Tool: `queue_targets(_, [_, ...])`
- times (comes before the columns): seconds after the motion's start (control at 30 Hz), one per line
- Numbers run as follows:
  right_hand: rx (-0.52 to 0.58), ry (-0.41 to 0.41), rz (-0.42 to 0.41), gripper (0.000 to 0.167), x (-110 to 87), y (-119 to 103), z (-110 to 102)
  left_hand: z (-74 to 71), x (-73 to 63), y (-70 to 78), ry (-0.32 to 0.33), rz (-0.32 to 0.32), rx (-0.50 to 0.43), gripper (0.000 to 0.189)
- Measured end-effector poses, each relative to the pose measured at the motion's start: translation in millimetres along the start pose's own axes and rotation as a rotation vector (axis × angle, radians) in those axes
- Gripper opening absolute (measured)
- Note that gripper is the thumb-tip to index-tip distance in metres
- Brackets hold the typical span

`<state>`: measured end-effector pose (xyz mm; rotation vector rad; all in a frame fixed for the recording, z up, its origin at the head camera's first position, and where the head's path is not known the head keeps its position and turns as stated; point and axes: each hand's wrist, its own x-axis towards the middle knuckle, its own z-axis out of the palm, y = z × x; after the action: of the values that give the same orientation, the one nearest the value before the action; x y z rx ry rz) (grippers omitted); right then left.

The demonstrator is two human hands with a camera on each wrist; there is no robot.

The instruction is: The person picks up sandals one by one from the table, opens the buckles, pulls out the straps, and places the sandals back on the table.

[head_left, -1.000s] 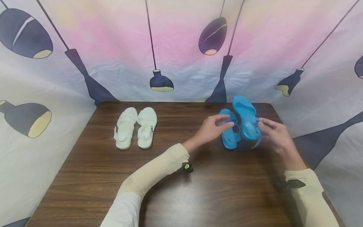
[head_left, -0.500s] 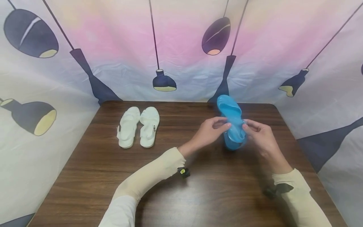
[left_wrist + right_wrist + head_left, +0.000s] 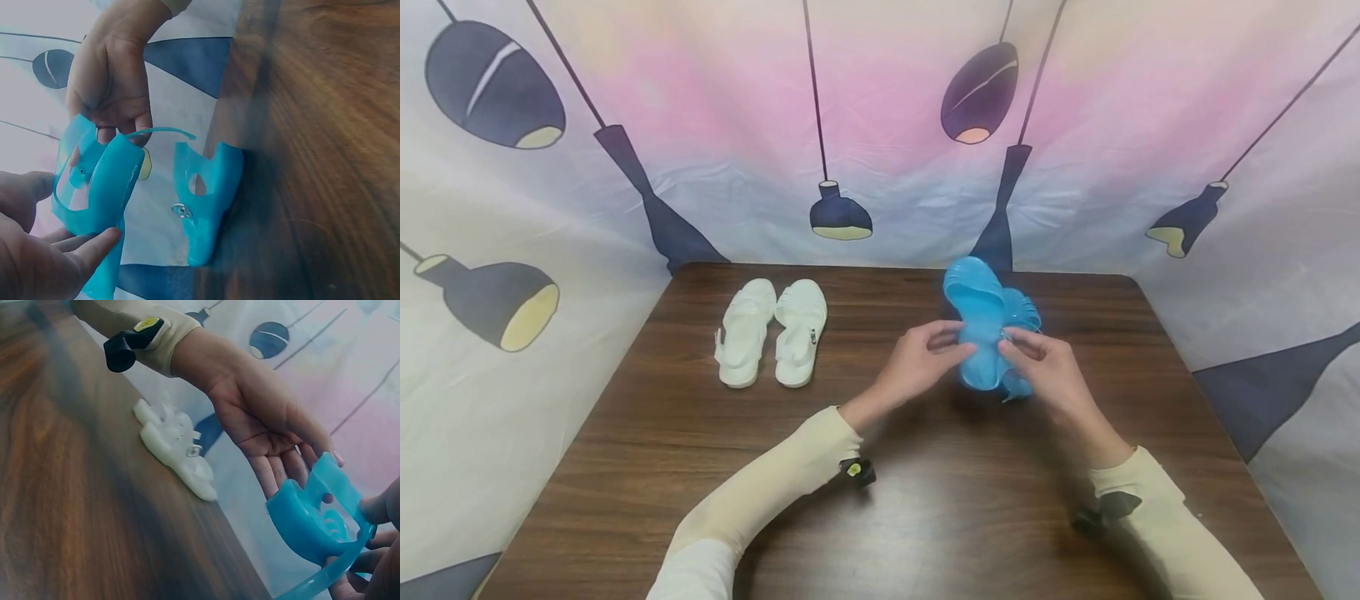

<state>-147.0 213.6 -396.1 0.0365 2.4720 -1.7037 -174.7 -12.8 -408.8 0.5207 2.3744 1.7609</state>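
Observation:
Both hands hold a blue sandal (image 3: 976, 292) up off the table, toe pointing away. My left hand (image 3: 921, 362) grips its left side near the heel, thumb and fingers on either side. On the right side, my right hand (image 3: 1045, 371) pinches it near the strap and buckle. Behind and to the right, a second blue sandal (image 3: 1022, 310) stands on the table, partly hidden by the raised one. The left wrist view shows a gap between the held sandal (image 3: 115, 181) and the standing one (image 3: 212, 187), whose buckle faces the camera.
A pair of white sandals (image 3: 801, 321) stands side by side on the left of the brown wooden table (image 3: 880, 467). Fabric (image 3: 895, 100) printed with lamps hangs behind the table and at both sides.
The held blue sandal has moved left, from right of the other blue sandal, across it, to its left. My left hand has taken hold of it; my right hand has travelled along.

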Motion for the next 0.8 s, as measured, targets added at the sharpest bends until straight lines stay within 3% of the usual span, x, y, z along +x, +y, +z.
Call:
queue_targets(0.53, [0.019,-0.083,-0.038,0.056,8.4,6,40,-23.9,-34.9,-26.0,0.052,-0.025,-0.089,0.05])
queue_targets(0.8, [-0.02,-0.12,-0.031,0.053,11.1,15,62,-32.9,-49.1,-42.7,0.068,-0.077,-0.115,0.047])
